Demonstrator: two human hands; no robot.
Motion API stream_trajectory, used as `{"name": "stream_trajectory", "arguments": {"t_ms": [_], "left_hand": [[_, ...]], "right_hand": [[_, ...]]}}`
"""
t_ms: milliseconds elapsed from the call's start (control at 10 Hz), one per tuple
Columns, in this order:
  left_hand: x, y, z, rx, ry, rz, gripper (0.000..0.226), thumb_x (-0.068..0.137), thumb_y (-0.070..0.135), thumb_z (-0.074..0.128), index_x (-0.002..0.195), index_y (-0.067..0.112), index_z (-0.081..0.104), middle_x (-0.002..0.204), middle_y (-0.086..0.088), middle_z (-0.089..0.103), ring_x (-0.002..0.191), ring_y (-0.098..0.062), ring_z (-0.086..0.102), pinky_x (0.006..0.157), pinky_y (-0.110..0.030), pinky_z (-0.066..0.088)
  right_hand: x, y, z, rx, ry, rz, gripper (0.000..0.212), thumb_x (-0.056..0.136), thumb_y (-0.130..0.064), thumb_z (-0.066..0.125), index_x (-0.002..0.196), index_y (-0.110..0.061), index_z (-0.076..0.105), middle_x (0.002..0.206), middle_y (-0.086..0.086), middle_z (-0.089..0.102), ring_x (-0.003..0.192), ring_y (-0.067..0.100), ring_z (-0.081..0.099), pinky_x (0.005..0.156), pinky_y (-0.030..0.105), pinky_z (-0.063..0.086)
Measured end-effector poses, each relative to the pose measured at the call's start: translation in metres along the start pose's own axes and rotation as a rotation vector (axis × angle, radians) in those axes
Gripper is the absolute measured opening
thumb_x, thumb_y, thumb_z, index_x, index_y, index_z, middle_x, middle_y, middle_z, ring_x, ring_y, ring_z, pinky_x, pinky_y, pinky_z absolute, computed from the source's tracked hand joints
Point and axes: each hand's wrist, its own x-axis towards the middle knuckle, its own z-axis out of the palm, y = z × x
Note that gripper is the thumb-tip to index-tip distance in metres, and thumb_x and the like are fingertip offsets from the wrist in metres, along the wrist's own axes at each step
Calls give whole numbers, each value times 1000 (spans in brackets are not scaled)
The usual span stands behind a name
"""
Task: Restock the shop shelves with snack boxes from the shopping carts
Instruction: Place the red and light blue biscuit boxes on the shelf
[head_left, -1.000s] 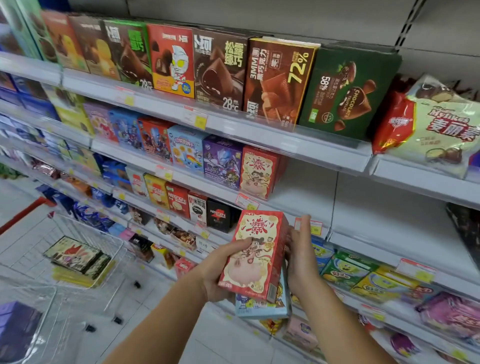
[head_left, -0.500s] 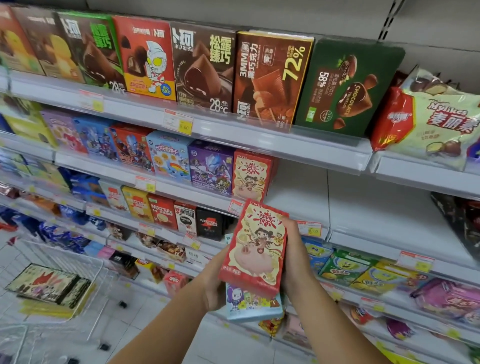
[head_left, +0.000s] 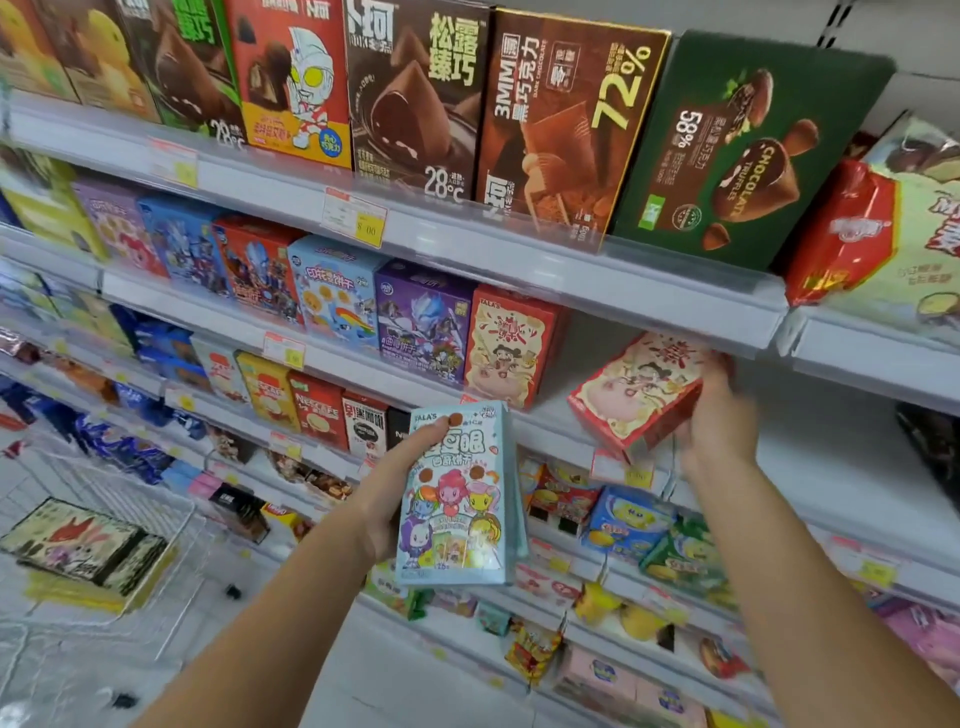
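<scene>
Half a second earlier I held both boxes stacked between my 2 hands; now they were split. My right hand (head_left: 719, 415) gripped the red box (head_left: 636, 397) by its right edge and had carried it, tilted, to the bare stretch of shelf (head_left: 841, 457) near the matching box (head_left: 511, 348) standing there. Whether its lower corner touched the shelf, I couldn't tell. My left hand (head_left: 392, 496) kept its grip on the blue box (head_left: 457, 504), thumb on the front, lower down. I judged 1 box nearly placed, the blue one next, with more stock in the cart (head_left: 119, 483).
</scene>
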Motion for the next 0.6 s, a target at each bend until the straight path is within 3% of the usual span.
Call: {"name": "stream_trajectory", "arguments": {"t_ms": [100, 200, 300, 400, 500, 600], "left_hand": [[7, 8, 8, 5, -29, 52, 43, 73, 49, 66, 90, 11, 78, 97, -17, 75, 77, -32, 72, 84, -45, 55], [24, 7, 12, -18, -44, 157, 42, 76, 44, 63, 100, 10, 73, 93, -16, 76, 72, -30, 73, 75, -42, 59], [35, 7, 21, -17, -78, 182, 42, 79, 40, 60, 103, 8, 70, 91, -16, 76, 72, -29, 74, 67, -37, 62], [58, -3, 7, -44, -92, 285, 57, 96, 21, 46, 141, -14, 38, 145, -32, 43, 132, -32, 50, 99, -15, 41], [86, 11, -17, 28, 129, 378, 48, 102, -6, 21, 147, -13, 5, 160, -23, 16, 149, -26, 20, 100, -7, 28], [103, 15, -16, -237, -14, 196, 109, 96, -21, 24, 104, 86, 40, 149, 8, 47, 137, -25, 32, 113, -35, 27]], "right_hand": [[31, -3, 4, -90, -25, -110, 18, 97, -32, 53, 92, -16, 57, 81, -2, 62, 69, 13, 58, 61, 26, 44], [76, 2, 18, -290, -85, -229, 17, 96, -21, 49, 107, -12, 58, 87, 4, 62, 76, 20, 56, 66, 28, 42], [99, 3, 30, -439, -164, -331, 24, 97, -29, 47, 112, -14, 60, 104, 6, 65, 91, 19, 57, 77, 29, 43], [117, 9, 47, -395, -473, -355, 35, 98, -41, 47, 119, -16, 60, 109, 5, 70, 94, 26, 68, 78, 45, 59], [122, 8, 62, -373, -600, -314, 36, 100, -38, 47, 124, -13, 59, 111, 9, 70, 96, 29, 68, 74, 44, 60], [121, 6, 92, -362, -741, -244, 35, 100, -34, 47, 122, -11, 61, 112, 12, 69, 103, 35, 66, 81, 47, 59]]}}
